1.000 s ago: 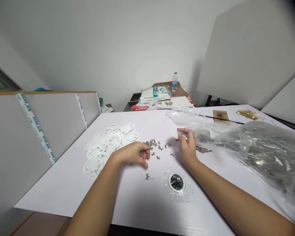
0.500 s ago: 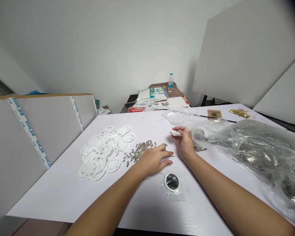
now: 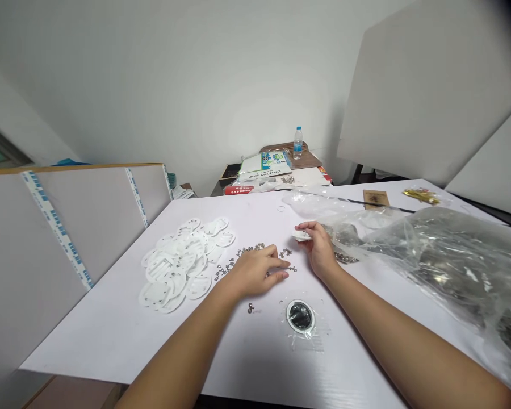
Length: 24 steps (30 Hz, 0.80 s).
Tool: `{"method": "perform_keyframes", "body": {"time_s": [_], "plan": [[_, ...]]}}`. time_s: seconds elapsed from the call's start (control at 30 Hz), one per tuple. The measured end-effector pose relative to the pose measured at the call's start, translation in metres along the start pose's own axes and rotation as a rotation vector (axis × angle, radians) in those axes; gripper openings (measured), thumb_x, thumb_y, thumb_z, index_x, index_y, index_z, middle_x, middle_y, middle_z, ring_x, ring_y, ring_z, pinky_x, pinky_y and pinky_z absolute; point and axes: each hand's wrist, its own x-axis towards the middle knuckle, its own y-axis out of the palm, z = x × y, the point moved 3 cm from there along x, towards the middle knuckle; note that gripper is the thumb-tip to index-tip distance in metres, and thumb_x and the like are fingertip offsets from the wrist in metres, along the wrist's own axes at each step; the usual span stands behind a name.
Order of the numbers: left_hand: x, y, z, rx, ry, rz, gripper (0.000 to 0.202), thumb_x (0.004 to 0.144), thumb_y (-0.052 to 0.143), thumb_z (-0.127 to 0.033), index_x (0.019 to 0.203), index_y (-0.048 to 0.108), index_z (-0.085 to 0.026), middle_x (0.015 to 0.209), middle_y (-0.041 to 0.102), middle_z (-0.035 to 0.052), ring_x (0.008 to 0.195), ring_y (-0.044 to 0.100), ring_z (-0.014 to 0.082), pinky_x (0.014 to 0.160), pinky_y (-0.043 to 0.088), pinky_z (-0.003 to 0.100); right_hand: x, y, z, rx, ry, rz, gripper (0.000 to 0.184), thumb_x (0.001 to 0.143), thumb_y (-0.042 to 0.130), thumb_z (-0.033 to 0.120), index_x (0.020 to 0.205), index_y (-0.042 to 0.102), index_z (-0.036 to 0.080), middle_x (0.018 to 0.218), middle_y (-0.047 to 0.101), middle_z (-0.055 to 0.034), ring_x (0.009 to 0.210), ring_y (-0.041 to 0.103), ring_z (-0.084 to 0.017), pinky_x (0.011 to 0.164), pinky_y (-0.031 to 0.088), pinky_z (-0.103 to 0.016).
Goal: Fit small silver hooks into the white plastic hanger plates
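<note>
My right hand (image 3: 320, 250) grips a thin white plastic piece (image 3: 301, 235) between thumb and fingers, raised above the table. Its fingers cover part of the piece, which looks like those in the pile of white plastic pieces (image 3: 179, 264) at the left. My left hand (image 3: 258, 271) is low over the scattered small metal fittings (image 3: 225, 268), thumb and index finger apart. A few metal bits (image 3: 293, 268) lie right by its index fingertip. More fittings (image 3: 285, 253) are between the two hands. One small metal fitting (image 3: 250, 308) sits alone beside the left forearm.
A round black disc with white rim (image 3: 300, 316) lies on clear plastic in front of me. Large plastic bags (image 3: 447, 267) of metal parts fill the right side. Farther back are a brown card (image 3: 375, 199), a gold packet (image 3: 421, 196) and a water bottle (image 3: 297, 143).
My left hand has drawn slightly left, and the metal bits by its fingertip now show on the table. The white piece in my right hand has tilted, showing more of its face.
</note>
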Motion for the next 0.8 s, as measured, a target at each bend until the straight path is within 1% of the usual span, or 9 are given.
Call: {"method": "perform_keyframes", "body": {"time_s": [0.03,0.1,0.2,0.27,0.33,0.43,0.5,0.63,0.8], "plan": [[-0.002,-0.001,0.003,-0.012,0.019,0.03,0.032,0.094,0.046,-0.047,0.117,0.066,-0.035,0.101,0.059,0.001,0.084,0.059,0.016,0.071,0.041,0.03,0.0,0.0,-0.001,-0.015,-0.001,0.004,0.011,0.074,0.058,0.026,0.082,0.063,0.021,0.089,0.065,-0.0009,0.07,0.056,-0.015,0.059,0.04,-0.027],[-0.006,-0.007,0.011,-0.018,-0.004,0.048,0.031,0.092,0.049,-0.045,0.113,0.069,-0.033,0.099,0.06,0.0014,0.083,0.059,0.0163,0.07,0.041,0.03,0.0,0.0,-0.003,-0.038,-0.008,0.011,0.011,0.074,0.057,0.026,0.083,0.064,0.021,0.089,0.065,-0.0008,0.069,0.055,-0.015,0.059,0.04,-0.026],[-0.014,-0.024,0.028,-0.077,-0.134,-0.051,0.033,0.093,0.047,-0.042,0.114,0.069,-0.03,0.098,0.059,0.0031,0.082,0.057,0.0166,0.072,0.041,0.029,0.0,-0.001,-0.005,-0.055,-0.019,0.022,0.011,0.075,0.057,0.025,0.083,0.064,0.021,0.089,0.065,-0.0005,0.068,0.054,-0.014,0.058,0.039,-0.026],[-0.021,-0.037,0.041,-0.157,-0.215,-0.091,0.033,0.091,0.047,-0.042,0.108,0.071,-0.027,0.094,0.058,0.0039,0.081,0.057,0.017,0.073,0.041,0.029,-0.001,-0.001,-0.005,-0.072,-0.029,0.033,0.011,0.076,0.056,0.025,0.083,0.064,0.021,0.088,0.065,-0.0007,0.067,0.054,-0.014,0.058,0.039,-0.026],[-0.029,-0.043,0.054,-0.244,-0.277,-0.012,0.027,0.086,0.054,-0.041,0.097,0.072,-0.025,0.088,0.059,0.0035,0.081,0.057,0.0179,0.071,0.042,0.029,-0.002,0.001,-0.004,-0.094,-0.04,0.042,0.011,0.076,0.056,0.025,0.083,0.064,0.021,0.088,0.065,-0.0013,0.067,0.054,-0.015,0.057,0.039,-0.027],[-0.038,-0.038,0.069,-0.331,-0.338,0.196,0.021,0.071,0.068,-0.034,0.089,0.071,-0.024,0.083,0.06,0.0015,0.075,0.058,0.0172,0.062,0.041,0.026,-0.005,0.003,-0.004,-0.093,-0.03,0.04,0.011,0.076,0.056,0.026,0.083,0.063,0.021,0.089,0.064,-0.0018,0.068,0.054,-0.015,0.056,0.04,-0.027],[-0.041,-0.03,0.076,-0.369,-0.368,0.264,0.023,0.065,0.07,-0.029,0.088,0.07,-0.024,0.085,0.061,0.001,0.069,0.058,0.0155,0.056,0.039,0.024,-0.006,0.005,-0.005,-0.073,0.005,0.038,0.011,0.076,0.056,0.026,0.083,0.063,0.021,0.089,0.064,-0.0019,0.068,0.055,-0.015,0.056,0.041,-0.026],[-0.038,-0.02,0.077,-0.386,-0.363,0.264,0.019,0.066,0.064,-0.023,0.084,0.069,-0.023,0.087,0.061,0.0014,0.064,0.058,0.0137,0.052,0.036,0.023,-0.008,0.007,-0.006,-0.051,0.044,0.047,0.01,0.076,0.057,0.026,0.083,0.062,0.021,0.09,0.064,-0.0022,0.067,0.055,-0.015,0.054,0.041,-0.026],[-0.032,-0.02,0.071,-0.382,-0.308,0.256,0.014,0.074,0.056,-0.019,0.079,0.068,-0.021,0.092,0.064,0.0023,0.072,0.061,0.0145,0.055,0.037,0.023,-0.007,0.007,-0.009,-0.029,0.031,0.07,0.01,0.078,0.056,0.025,0.084,0.063,0.02,0.09,0.064,-0.0018,0.067,0.055,-0.014,0.055,0.041,-0.026]]}}
